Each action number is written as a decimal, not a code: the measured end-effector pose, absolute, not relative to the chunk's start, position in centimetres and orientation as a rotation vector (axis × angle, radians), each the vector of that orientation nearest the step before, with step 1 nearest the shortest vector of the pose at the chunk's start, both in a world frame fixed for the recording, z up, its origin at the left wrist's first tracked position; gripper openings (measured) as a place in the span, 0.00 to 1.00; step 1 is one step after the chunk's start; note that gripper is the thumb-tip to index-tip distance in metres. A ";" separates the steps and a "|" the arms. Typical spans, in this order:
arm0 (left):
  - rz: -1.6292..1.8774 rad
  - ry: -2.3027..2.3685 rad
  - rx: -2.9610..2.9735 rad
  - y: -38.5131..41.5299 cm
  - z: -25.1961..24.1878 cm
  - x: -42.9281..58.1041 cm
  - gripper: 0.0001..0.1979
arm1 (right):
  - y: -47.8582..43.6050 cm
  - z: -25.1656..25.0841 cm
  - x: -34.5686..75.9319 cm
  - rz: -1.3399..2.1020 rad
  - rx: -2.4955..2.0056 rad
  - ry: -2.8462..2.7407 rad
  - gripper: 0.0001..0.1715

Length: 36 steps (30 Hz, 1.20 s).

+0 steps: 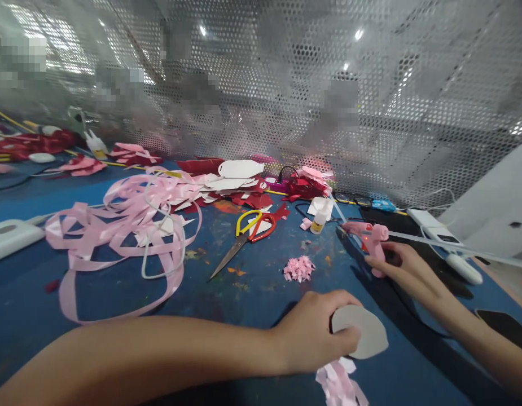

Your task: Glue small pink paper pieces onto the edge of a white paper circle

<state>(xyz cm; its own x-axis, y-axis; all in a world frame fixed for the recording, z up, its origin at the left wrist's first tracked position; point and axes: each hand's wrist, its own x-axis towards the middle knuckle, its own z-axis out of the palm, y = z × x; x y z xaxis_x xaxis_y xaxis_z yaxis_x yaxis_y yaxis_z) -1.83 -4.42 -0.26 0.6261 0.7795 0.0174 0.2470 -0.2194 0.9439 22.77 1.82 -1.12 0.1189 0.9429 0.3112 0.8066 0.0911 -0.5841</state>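
My left hand (317,330) pinches a rounded pale grey card piece (364,332) between thumb and fingers, above the near part of the table. Below that card hangs or lies a cluster of pink ribbon strips (340,383); whether it is attached cannot be made out. To the right, my right hand (396,262) has its thumb and fingers around the handle of a pink glue gun (373,242), whose small red light shows. A little heap of pink ribbon bits (299,269) lies beyond my left hand. Scissors (244,239) with yellow and red handles lie with their blades apart.
Loose pink ribbon (125,237) sprawls over the left of the blue table (159,344). White card pieces (239,169) and red scraps pile along the mesh panel (261,90) at the back. A small glue bottle (319,220), a white mouse (464,268) and a dark phone-like slab (504,327) are also there.
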 end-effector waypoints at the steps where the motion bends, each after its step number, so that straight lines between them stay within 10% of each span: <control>1: 0.621 0.821 1.737 -4.5 -0.3 -1.8 0.15 | 0.8 -1.3 23.2 0.215 -1.755 -1.690 0.31; 9: 0.773 0.815 1.822 -4.6 0.8 -2.4 0.20 | -5.0 0.3 20.7 0.284 -1.606 -1.999 0.21; 20: 0.863 1.006 1.545 -6.7 -0.4 -7.3 0.25 | 9.8 0.5 11.0 0.376 -1.527 -1.603 0.18; 36: 1.123 0.883 0.997 1.8 4.3 -3.2 0.13 | 0.7 3.8 5.2 1.463 -1.035 -1.215 0.08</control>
